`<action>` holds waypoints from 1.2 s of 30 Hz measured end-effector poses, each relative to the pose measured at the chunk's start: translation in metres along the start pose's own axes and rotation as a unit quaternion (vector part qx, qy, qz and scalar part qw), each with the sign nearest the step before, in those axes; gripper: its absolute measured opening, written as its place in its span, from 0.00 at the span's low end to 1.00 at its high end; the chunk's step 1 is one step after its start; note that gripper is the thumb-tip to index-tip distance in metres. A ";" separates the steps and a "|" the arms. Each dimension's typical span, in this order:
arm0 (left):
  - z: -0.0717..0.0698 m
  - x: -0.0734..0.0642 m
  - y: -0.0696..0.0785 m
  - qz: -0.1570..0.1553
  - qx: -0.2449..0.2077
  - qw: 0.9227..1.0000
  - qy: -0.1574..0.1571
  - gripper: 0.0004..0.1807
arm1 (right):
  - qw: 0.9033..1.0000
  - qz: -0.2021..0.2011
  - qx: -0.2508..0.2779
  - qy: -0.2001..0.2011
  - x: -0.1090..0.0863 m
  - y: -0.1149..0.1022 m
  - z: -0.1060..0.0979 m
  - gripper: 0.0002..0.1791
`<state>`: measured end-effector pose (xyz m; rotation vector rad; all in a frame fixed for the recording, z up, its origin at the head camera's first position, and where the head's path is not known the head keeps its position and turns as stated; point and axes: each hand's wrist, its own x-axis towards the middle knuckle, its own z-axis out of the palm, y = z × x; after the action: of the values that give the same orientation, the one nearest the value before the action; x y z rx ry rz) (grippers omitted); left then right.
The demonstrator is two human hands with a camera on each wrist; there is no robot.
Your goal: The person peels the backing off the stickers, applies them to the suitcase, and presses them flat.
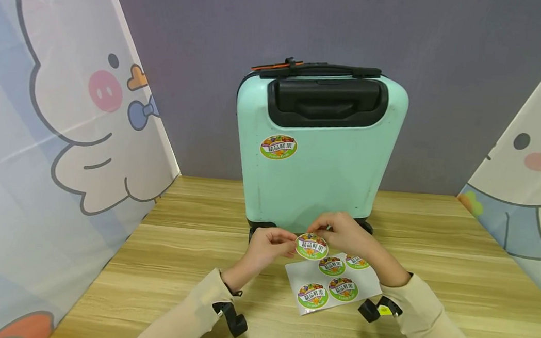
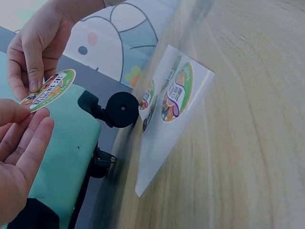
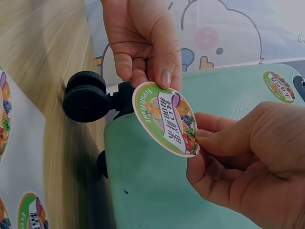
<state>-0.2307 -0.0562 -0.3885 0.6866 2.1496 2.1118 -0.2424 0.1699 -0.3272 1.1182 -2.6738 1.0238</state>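
Note:
Between my two hands is an oval fruit sticker [image 1: 311,246] with a green border and printed fruit, held up in front of the suitcase's lower part. My left hand [image 1: 267,252] pinches its left edge between thumb and fingers. At its upper right edge, my right hand [image 1: 343,236] pinches it too, thumb on the printed face in the right wrist view. Behind stands an upright mint-green suitcase [image 1: 316,177] with a black handle recess. A similar oval sticker [image 1: 278,147] is stuck on its upper left. Below my hands lies a white sticker sheet [image 1: 292,273] bearing several more stickers.
The wooden table [image 1: 191,247] carries the suitcase and the sheet. Black wheels [image 3: 85,98] show at the suitcase's bottom. A grey wall [image 1: 201,82] rises behind, with cartoon-printed sheets at the left [image 1: 70,94] and right [image 1: 530,180].

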 end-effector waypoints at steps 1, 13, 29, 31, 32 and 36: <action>0.000 0.000 0.001 0.000 -0.001 1.000 0.001 0.08 | 1.000 0.000 -0.002 0.000 0.001 0.000 -0.001 0.10; -0.002 0.004 0.012 0.005 -0.007 1.000 0.007 0.08 | 1.000 -0.007 -0.012 0.005 0.008 -0.006 -0.008 0.10; -0.003 0.009 0.022 -0.002 -0.034 0.999 0.022 0.09 | 0.999 -0.031 -0.018 0.021 0.017 -0.013 -0.018 0.11; -0.004 0.010 0.022 0.003 -0.034 0.999 0.024 0.09 | 0.999 -0.034 -0.019 0.024 0.018 -0.014 -0.020 0.11; -0.004 0.010 0.022 0.007 -0.034 0.999 0.024 0.09 | 0.999 -0.035 -0.019 0.026 0.018 -0.015 -0.020 0.11; -0.004 0.012 0.022 0.017 -0.038 0.999 0.023 0.09 | 0.998 -0.042 -0.019 0.032 0.019 -0.018 -0.023 0.11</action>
<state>-0.2366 -0.0567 -0.3638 0.6803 2.0828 2.2344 -0.2489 0.1629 -0.2942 1.1595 -2.5621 0.9748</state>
